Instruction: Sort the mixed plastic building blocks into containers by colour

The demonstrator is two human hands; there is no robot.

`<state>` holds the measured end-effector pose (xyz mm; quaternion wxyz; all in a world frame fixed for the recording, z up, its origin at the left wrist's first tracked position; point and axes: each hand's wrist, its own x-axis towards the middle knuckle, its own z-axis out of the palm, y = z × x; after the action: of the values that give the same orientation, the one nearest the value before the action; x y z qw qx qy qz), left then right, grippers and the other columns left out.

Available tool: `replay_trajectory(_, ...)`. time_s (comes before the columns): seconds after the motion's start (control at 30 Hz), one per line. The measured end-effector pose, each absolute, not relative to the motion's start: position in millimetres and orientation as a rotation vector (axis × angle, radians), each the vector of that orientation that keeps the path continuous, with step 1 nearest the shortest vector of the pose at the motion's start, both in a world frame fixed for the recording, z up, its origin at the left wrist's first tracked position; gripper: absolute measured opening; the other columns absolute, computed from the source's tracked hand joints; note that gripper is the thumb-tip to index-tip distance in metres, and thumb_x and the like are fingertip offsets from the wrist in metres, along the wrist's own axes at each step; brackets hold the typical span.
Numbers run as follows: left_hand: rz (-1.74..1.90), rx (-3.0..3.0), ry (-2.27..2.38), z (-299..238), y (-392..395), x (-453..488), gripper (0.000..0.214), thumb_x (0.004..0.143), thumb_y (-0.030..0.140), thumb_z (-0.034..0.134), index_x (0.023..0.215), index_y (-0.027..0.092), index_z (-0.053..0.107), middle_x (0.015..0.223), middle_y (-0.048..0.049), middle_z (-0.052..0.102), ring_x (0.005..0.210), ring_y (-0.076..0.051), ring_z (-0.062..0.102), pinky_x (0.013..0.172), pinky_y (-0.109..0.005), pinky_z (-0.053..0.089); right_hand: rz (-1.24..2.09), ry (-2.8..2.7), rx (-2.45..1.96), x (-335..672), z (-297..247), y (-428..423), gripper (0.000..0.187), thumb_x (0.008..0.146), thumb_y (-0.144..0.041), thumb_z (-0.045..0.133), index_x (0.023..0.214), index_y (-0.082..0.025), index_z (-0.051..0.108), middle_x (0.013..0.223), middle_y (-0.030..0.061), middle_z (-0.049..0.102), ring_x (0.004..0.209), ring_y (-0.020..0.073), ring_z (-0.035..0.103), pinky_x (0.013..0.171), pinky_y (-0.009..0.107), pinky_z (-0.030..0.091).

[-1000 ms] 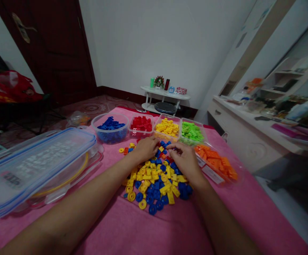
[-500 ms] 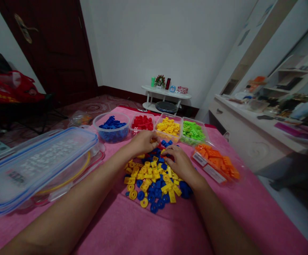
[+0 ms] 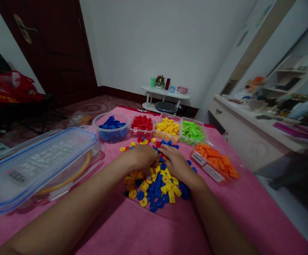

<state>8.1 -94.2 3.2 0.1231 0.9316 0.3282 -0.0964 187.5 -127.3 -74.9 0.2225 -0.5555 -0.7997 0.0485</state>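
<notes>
A mixed pile of yellow and blue plastic building blocks, some of them round wheel-like pieces, lies on the pink cloth in front of me. My left hand bends down over its left side, fingers curled in among the pieces; whatever they grip is hidden. Against the pile's right side rests my right hand, its fingers stretched forward over blue blocks, nothing visible in it. Beyond both hands, loose red, yellow and blue blocks are scattered.
Behind the pile stand a round tub of blue blocks and boxes of red, yellow and green blocks. An orange-block box is at right. Clear lids lie stacked at left on the pink cloth.
My left hand has come back toward me from near the red box and down into the pile. Loose blocks at the far side now show. My right hand has barely moved.
</notes>
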Motion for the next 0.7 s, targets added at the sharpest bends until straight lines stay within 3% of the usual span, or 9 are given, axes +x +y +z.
replay_trajectory(0.13, -0.153, 2.667, 0.915, -4, -86, 5, 0.021, 0.054, 0.030, 0.076, 0.074, 0.025, 0.071, 0.071, -0.0010, 0.067, 0.065, -0.017, 0.058, 0.057, -0.023, 0.038, 0.153, -2.140, -1.549, 188, -74, -126, 0.040, 0.076, -0.007, 0.050, 0.110, -0.022, 0.062, 0.109, 0.0059, 0.063, 0.105, 0.0199, 0.054, 0.092, 0.034, 0.040)
replay_trajectory(0.3, 0.032, 2.485, 0.828, -9, -74, 2, 0.013, 0.060, 0.029, 0.070, 0.066, 0.018, 0.065, 0.058, 0.0012, 0.059, 0.054, -0.011, 0.050, 0.047, -0.020, 0.030, 0.115, -2.063, -1.574, 186, -67, -127, 0.017, 0.074, -0.010, 0.057, 0.082, -0.021, 0.067, 0.089, 0.0033, 0.065, 0.091, 0.0189, 0.057, 0.083, 0.032, 0.042)
replay_trajectory(0.5, 0.293, 1.779, 0.836, -11, -65, 7, 0.018, 0.067, 0.032, 0.058, 0.063, 0.016, 0.052, 0.047, 0.0046, 0.044, 0.040, -0.006, 0.036, 0.037, -0.017, 0.024, 0.069, -1.923, -1.598, 187, -63, -127, 0.014, 0.074, -0.011, 0.056, 0.081, -0.020, 0.064, 0.085, 0.0029, 0.067, 0.084, 0.0191, 0.059, 0.078, 0.032, 0.043)
replay_trajectory(0.7, 0.396, 1.022, 0.807, -20, -58, 15, 0.018, 0.066, 0.025, 0.048, 0.077, 0.013, 0.055, 0.058, -0.0036, 0.058, 0.037, -0.006, 0.043, 0.031, -0.012, 0.016, -0.073, -1.625, -1.400, 178, -37, -136, 0.019, 0.078, -0.014, 0.055, 0.095, -0.020, 0.062, 0.092, 0.0044, 0.066, 0.087, 0.0192, 0.060, 0.082, 0.033, 0.045)
